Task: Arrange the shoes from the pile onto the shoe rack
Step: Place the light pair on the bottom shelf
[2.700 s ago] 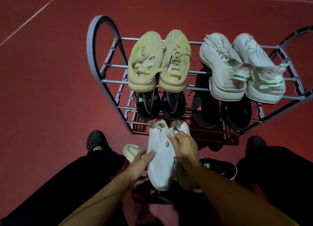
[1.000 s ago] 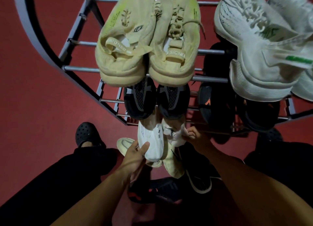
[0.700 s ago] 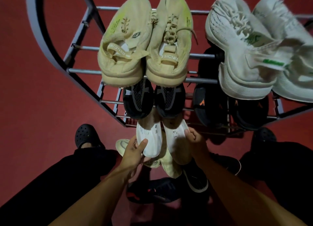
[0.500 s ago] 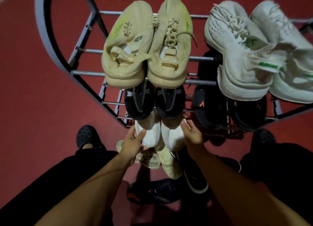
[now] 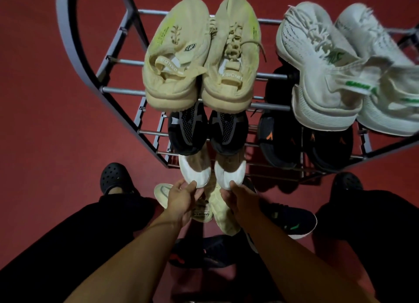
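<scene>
Both white shoes have slid deeper onto the bottom shelf of the shoe rack (image 5: 68,44) since earlier frames; only the heels show now. Left hand (image 5: 181,197) has its grip loosened, fingertips touching the heel of the left white shoe (image 5: 195,173); right hand (image 5: 238,199) likewise, open fingers against the right white shoe (image 5: 229,172). Step in hand: seating this pair. Next probably calls for letting go and reaching back to the pile (image 5: 226,218) just beneath both grips, where cream and dark shoes remain.
</scene>
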A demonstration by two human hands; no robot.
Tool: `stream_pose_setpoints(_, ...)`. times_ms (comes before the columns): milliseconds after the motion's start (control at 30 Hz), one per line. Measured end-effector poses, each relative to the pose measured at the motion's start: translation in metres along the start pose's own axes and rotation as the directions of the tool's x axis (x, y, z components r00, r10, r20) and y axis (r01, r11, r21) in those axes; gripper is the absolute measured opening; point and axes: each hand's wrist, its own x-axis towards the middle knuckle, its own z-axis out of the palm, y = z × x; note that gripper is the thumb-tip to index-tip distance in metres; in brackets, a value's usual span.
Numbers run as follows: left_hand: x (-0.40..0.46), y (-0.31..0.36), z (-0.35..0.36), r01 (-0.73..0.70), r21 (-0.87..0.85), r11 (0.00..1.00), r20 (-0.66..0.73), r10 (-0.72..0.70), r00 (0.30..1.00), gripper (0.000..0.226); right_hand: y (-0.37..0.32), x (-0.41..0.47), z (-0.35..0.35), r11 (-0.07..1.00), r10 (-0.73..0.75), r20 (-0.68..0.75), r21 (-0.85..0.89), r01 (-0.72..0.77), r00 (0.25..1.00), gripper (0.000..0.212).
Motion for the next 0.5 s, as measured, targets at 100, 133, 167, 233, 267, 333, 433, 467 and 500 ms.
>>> stream_pose_setpoints(100,-0.001,0.004,0.005,-0.056,0.002,0.998,-0.018,0.056,0.998,0.03,0.0,-0.001,0.007,0.992,-0.122,-0.037,-0.015,0.121,0.992,0.023)
stream_pose_setpoints(133,0.001,0.006,0.006,-0.066,-0.004,0.998,-0.013,0.066,0.998,0.031,-0.003,-0.001,0.012,0.989,-0.151,-0.027,-0.016,0.15,0.988,0.025)
stream_pose_setpoints(167,0.002,0.008,0.008,-0.077,-0.003,0.997,-0.006,0.077,0.997,0.032,-0.007,0.0,0.015,0.984,-0.176,-0.02,-0.029,0.175,0.984,0.025)
stream_pose_setpoints(233,0.009,0.013,0.011,-0.094,0.006,0.996,0.008,0.094,0.996,0.036,-0.017,0.002,0.023,0.979,-0.201,-0.006,-0.048,0.2,0.98,0.021)
stream_pose_setpoints(267,0.013,0.016,0.013,-0.101,0.0,0.995,0.015,0.101,0.995,0.037,-0.022,0.004,0.026,0.98,-0.194,0.007,-0.051,0.194,0.981,0.018)
stream_pose_setpoints(333,0.018,0.025,0.019,-0.106,-0.012,0.994,0.022,0.106,0.994,0.037,-0.031,0.011,0.03,0.985,-0.161,0.03,-0.051,0.163,0.986,0.011)
stream_pose_setpoints(433,0.026,0.036,0.029,-0.084,0.083,0.993,0.028,0.082,0.996,0.038,-0.037,0.03,0.028,0.989,-0.099,0.008,-0.108,0.1,0.995,0.01)
stream_pose_setpoints(467,0.029,0.037,0.031,-0.077,0.148,0.986,0.029,0.073,0.997,0.039,-0.039,0.035,0.025,0.988,-0.077,0.0,-0.136,0.076,0.997,0.008)
stream_pose_setpoints(500,0.03,0.038,0.031,-0.071,0.227,0.971,0.025,0.067,0.997,0.039,-0.041,0.037,0.023,0.979,-0.064,0.005,-0.195,0.064,0.998,0.007)
